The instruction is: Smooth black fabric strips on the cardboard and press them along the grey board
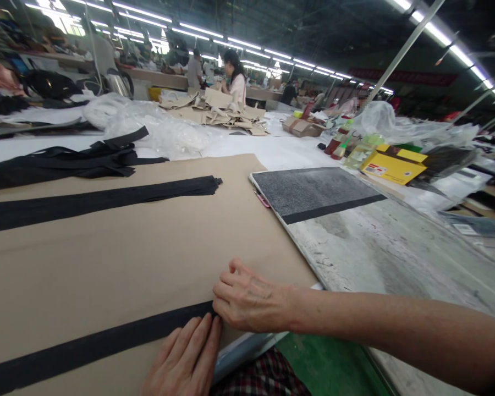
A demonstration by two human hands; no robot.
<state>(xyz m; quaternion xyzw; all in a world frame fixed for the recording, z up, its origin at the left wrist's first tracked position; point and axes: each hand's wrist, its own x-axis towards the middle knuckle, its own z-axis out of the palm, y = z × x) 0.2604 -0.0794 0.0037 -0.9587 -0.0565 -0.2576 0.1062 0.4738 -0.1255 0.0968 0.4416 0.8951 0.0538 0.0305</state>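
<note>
A long black strip (86, 346) lies across the near part of a tan sheet (127, 258) on the table. My left hand (185, 357) rests flat at the strip's right end, fingers stretched out together, pressing on the sheet. My right hand (247, 300) reaches in from the right with its fingers curled and pinched at the end of the same strip. A second, wider bundle of black strips (99, 201) lies farther up on the tan sheet.
A grey pad with a black band (313, 192) lies on a stained white board (375, 247) to the right. Loose black strips (66, 159), clear plastic (160, 132), tan cut pieces (218, 110), a yellow box (391, 162) and bottles sit farther back. Other people work beyond.
</note>
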